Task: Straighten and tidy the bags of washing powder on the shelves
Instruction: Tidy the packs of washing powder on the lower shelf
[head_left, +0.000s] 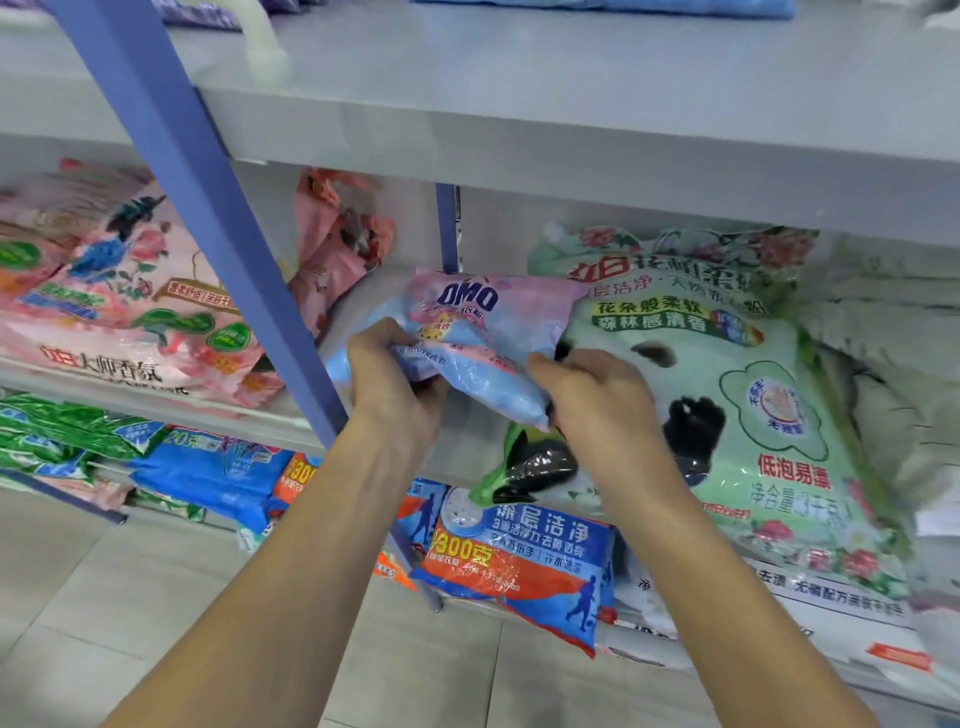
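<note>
A small pink-and-blue OMO washing powder bag (467, 332) lies crumpled on the middle shelf (462, 447), just right of the blue upright. My left hand (389, 379) grips its left end and my right hand (592, 395) pinches its lower right corner. A large green bag (727, 374) with flowers and black paw marks lies flat to the right, under my right hand. A smaller green-and-black bag (524, 462) hangs over the shelf's front edge below the OMO bag.
A blue slanted shelf post (218, 218) crosses in front at left. Pink bags (130, 312) fill the middle shelf's left bay, one crumpled pink bag (337, 249) stands behind. Blue-and-orange bags (519, 561) and green bags (57, 441) sit on the lower shelf. Grey upper shelf (571, 135) overhangs.
</note>
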